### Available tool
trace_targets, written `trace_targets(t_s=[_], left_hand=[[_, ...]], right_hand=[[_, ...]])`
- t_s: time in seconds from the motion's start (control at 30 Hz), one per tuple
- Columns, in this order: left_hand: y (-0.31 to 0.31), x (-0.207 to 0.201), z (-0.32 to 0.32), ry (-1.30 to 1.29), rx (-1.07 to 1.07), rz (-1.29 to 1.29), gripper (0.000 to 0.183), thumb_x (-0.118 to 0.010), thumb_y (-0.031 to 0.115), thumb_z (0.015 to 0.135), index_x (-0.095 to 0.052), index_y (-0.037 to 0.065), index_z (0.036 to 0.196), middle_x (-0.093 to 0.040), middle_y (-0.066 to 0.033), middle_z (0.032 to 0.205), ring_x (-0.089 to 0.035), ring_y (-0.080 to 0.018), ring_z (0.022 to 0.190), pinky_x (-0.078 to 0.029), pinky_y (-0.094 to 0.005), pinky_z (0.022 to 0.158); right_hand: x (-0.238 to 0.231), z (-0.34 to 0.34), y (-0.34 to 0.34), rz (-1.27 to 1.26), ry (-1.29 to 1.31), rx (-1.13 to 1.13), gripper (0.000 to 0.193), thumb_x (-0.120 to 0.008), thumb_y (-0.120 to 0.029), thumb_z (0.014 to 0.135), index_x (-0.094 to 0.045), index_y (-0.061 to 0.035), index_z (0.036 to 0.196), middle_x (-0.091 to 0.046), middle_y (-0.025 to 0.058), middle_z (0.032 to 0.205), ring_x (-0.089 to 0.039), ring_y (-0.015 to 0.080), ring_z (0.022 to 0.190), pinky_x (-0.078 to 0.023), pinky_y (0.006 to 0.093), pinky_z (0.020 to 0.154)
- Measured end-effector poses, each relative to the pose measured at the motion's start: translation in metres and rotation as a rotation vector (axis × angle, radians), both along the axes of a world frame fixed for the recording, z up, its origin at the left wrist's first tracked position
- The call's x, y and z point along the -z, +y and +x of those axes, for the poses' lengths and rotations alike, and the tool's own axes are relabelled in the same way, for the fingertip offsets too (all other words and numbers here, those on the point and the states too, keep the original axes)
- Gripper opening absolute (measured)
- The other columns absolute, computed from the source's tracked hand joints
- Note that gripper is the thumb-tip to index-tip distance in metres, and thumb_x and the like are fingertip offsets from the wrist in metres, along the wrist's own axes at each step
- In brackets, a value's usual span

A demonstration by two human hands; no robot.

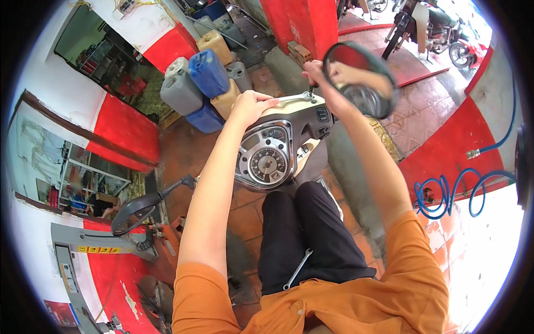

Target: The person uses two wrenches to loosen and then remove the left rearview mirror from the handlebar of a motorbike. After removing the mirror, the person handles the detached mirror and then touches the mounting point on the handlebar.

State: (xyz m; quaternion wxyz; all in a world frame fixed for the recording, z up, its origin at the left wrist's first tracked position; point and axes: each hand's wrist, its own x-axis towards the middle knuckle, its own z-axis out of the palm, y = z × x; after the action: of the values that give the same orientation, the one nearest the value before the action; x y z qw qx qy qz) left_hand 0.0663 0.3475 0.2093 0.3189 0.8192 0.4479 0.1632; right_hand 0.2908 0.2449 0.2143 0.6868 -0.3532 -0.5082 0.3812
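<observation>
Seated at a scooter, I have both arms stretched over its handlebar. My left hand (pixel 252 107) holds the near end of a silver wrench (pixel 292 98), whose far end sits around the base of the right mirror's stem. At that stem my right hand (pixel 329 89) is closed, partly hidden behind my wrist and the mirror. The round black mirror (pixel 379 72), somewhat blurred, tilts beside my right forearm and reflects a hand. Below my left hand is the chrome-rimmed speedometer (pixel 268 165). A second wrench (pixel 298 269) lies across my lap.
The left mirror (pixel 132 212) juts out on its stem. Plastic jerrycans (pixel 209 72) are stacked ahead on the left. A grey machine arm (pixel 103 244) stands at lower left. On the right, a coiled blue hose (pixel 445 192) hangs; parked motorbikes (pixel 428 28) stand beyond.
</observation>
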Motion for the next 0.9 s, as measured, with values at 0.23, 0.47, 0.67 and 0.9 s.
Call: trace_targets(t_s=[0.23, 0.47, 0.67, 0.9], left_hand=[[-0.009, -0.004, 0.004, 0.030, -0.011, 0.104, 0.032, -0.072, 0.035, 0.083, -0.076, 0.009, 0.100, -0.073, -0.0101, 0.082, -0.065, -0.0148, 0.071, -0.050, -0.0299, 0.072], [-0.001, -0.002, -0.002, 0.064, -0.027, 0.128, 0.032, -0.072, 0.042, 0.080, -0.076, 0.017, 0.099, -0.073, -0.0112, 0.090, -0.068, -0.0241, 0.084, -0.050, -0.0351, 0.080], [-0.012, -0.010, 0.013, 0.099, -0.070, 0.179, 0.031, -0.072, 0.048, 0.076, -0.077, 0.025, 0.096, -0.072, -0.0102, 0.097, -0.067, -0.0305, 0.095, -0.051, -0.0389, 0.087], [-0.019, -0.016, -0.002, 0.144, -0.075, 0.142, 0.036, -0.071, 0.047, 0.078, -0.077, 0.019, 0.100, -0.072, -0.0142, 0.095, -0.068, -0.0293, 0.091, -0.050, -0.0375, 0.085]], right_hand=[[-0.007, 0.023, 0.016, 0.158, 0.305, -0.381, 0.032, -0.057, -0.013, 0.084, -0.034, -0.0138, 0.061, -0.035, -0.0015, 0.065, -0.040, 0.0117, 0.066, -0.039, 0.0340, 0.084], [-0.009, 0.006, 0.036, 0.104, 0.548, -0.190, 0.027, -0.057, -0.013, 0.082, -0.039, -0.0126, 0.062, -0.037, -0.0009, 0.063, -0.043, 0.0133, 0.061, -0.044, 0.0363, 0.073], [-0.017, -0.052, 0.038, 0.099, 0.576, 0.759, 0.024, -0.060, -0.014, 0.090, -0.052, -0.0055, 0.070, -0.048, 0.0001, 0.060, -0.046, 0.0070, 0.052, -0.039, 0.0260, 0.048], [-0.008, 0.015, 0.053, -0.054, 0.745, -0.390, 0.052, -0.045, -0.030, 0.099, -0.023, -0.0185, 0.053, -0.019, -0.0050, 0.051, -0.021, 0.0093, 0.045, -0.017, 0.0256, 0.042]])
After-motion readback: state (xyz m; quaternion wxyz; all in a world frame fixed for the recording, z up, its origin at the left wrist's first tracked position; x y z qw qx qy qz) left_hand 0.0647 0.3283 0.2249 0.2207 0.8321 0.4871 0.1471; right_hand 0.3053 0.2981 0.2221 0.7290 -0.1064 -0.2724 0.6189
